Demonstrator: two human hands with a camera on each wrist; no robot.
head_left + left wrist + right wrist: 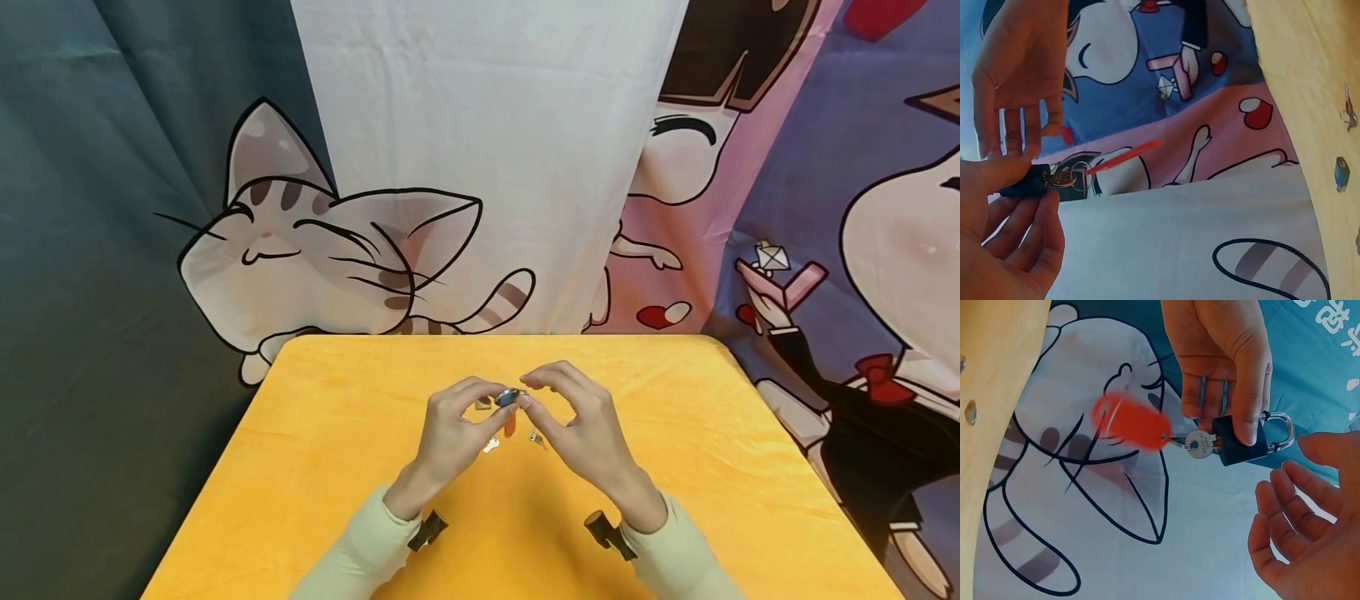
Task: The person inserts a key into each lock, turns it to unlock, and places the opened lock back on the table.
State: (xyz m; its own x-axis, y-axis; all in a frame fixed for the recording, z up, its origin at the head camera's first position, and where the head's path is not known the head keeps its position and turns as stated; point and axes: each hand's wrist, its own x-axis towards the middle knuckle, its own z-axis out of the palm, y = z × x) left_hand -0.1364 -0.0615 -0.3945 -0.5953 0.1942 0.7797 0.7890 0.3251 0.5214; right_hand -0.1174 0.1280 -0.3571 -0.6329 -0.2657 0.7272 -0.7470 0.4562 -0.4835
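Observation:
My left hand (453, 429) pinches a small dark blue padlock (1239, 441) between thumb and fingers, raised over the table. A key (1200, 444) sits in the bottom of the padlock, with an orange-red tag (1132, 423) hanging blurred from its ring. The silver shackle (1282, 431) points toward my right hand (1310, 519); whether it is latched I cannot tell. In the right wrist view, my right hand's fingers are loosely bent and apart, close to the shackle and holding nothing.
On the yellow table (337, 433), below the hands, lie one loose key (491, 444), another key (537, 438) and a small brass-coloured piece (483, 403). A printed cartoon curtain (465, 108) hangs behind the table's far edge.

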